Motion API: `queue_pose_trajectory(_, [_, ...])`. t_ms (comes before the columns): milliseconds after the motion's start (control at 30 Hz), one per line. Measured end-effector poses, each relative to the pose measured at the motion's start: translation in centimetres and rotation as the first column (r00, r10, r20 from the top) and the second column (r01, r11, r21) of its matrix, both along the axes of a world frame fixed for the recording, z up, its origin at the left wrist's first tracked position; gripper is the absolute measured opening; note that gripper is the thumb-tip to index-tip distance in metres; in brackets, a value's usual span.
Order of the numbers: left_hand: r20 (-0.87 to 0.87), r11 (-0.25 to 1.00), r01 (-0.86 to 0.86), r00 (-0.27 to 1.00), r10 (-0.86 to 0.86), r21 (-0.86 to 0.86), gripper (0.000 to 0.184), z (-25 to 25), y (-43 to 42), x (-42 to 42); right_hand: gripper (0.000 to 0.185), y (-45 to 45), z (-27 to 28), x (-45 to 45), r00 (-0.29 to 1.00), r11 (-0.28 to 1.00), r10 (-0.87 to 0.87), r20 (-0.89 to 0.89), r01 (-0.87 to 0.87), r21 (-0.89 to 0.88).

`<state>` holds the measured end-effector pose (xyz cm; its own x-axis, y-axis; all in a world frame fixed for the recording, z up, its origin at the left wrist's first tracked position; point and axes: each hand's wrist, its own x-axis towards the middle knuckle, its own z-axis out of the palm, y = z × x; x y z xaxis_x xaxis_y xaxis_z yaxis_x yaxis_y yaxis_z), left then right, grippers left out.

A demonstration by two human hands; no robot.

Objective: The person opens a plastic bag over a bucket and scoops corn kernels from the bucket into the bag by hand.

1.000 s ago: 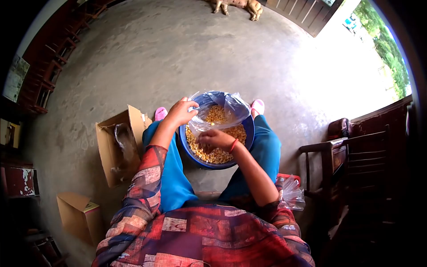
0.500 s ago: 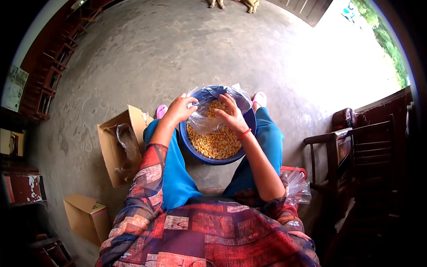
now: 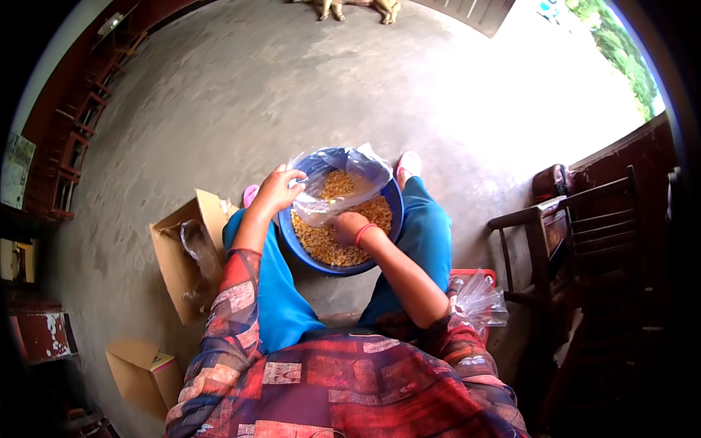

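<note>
Between my legs stands a blue basin [image 3: 287,237] holding loose yellow kernels [image 3: 321,244]. A clear plastic bag [image 3: 369,175] lies open over its far part, with kernels inside. My left hand [image 3: 277,190] is closed on the bag's edge at the upper left. Lower down, my right hand [image 3: 350,228], with a red band at the wrist, dips into the kernels below the bag's near edge. Its fingertips are hidden, so what it may hold does not show.
Cardboard boxes [image 3: 169,263] stand on the floor at the left. A wooden chair [image 3: 537,219] is at the right, near a red tray [image 3: 461,274] with plastic bags [image 3: 482,303]. An animal [image 3: 358,7] lies at the far edge.
My right hand rose to the bag's opening with fingers spread, then came back down into the kernels. My left hand has stayed at the bag's edge. The whole view has shifted slightly.
</note>
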<state>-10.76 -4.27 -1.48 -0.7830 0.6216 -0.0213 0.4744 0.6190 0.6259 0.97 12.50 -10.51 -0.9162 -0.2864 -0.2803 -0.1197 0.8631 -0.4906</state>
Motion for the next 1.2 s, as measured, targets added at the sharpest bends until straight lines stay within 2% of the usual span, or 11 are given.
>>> queue_pose_trajectory(100, [0.049,1.000,-0.012,0.999,0.013,-0.029,0.026,0.9,0.3,0.5,0.027,-0.9,0.4,0.2,0.999,1.000,-0.007,0.053,0.005,0.027])
queue_pose_trajectory(333, [0.055,0.999,-0.016,0.998,0.017,-0.031,0.025,0.7,0.3,0.4,0.034,-2.2,-0.3,0.9,0.887,0.933,0.357,0.291,-0.329,-0.143])
queue_pose_trajectory(367, [0.017,1.000,-0.015,1.000,0.015,-0.004,0.024,0.6,0.2,0.4,0.035,-2.3,2.3,1.2,0.878,0.944,0.331,0.346,-0.303,-0.133])
queue_pose_trajectory(633, [-0.025,1.000,-0.009,1.000,0.009,0.003,0.024,0.7,0.2,0.5,0.033,-2.1,0.9,0.9,0.923,0.962,0.271,0.271,-0.271,-0.038])
queue_pose_trajectory(700, [-0.026,1.000,-0.010,1.000,0.010,0.013,0.024,0.6,0.2,0.4,0.033,-2.1,0.3,0.7,0.915,0.970,0.244,0.320,-0.237,-0.063])
queue_pose_trajectory(767, [-0.040,1.000,-0.013,0.999,0.013,0.001,0.024,0.5,0.2,0.4,0.032,-2.0,0.6,1.0,0.845,0.898,0.261,0.467,-0.035,-0.439])
queue_pose_trajectory(833, [-0.027,0.999,-0.021,0.999,0.021,0.029,0.024,0.7,0.2,0.6,0.029,-2.2,1.8,1.1,0.853,0.832,0.269,0.448,0.027,-0.553])
queue_pose_trajectory(933, [-0.030,1.000,-0.025,0.999,0.026,0.018,0.024,0.7,0.2,0.6,0.025,-2.2,5.3,1.1,0.773,0.568,0.401,0.491,0.211,-0.795])
queue_pose_trajectory(967, [-0.030,0.999,-0.026,0.999,0.027,0.023,0.024,0.6,0.2,0.5,0.025,-1.9,5.9,1.0,0.773,0.573,0.398,0.493,0.210,-0.792])
queue_pose_trajectory(1100, [0.028,0.999,-0.038,0.999,0.038,0.017,0.024,1.2,0.3,0.7,0.028,-1.2,6.8,0.5,0.825,0.277,0.304,0.476,0.401,-0.873])
queue_pose_trajectory(1200, [0.013,0.999,-0.038,0.999,0.038,0.006,0.024,0.6,0.3,0.5,0.028,-0.5,6.3,-0.1,0.713,0.401,0.228,0.663,0.552,-0.731])
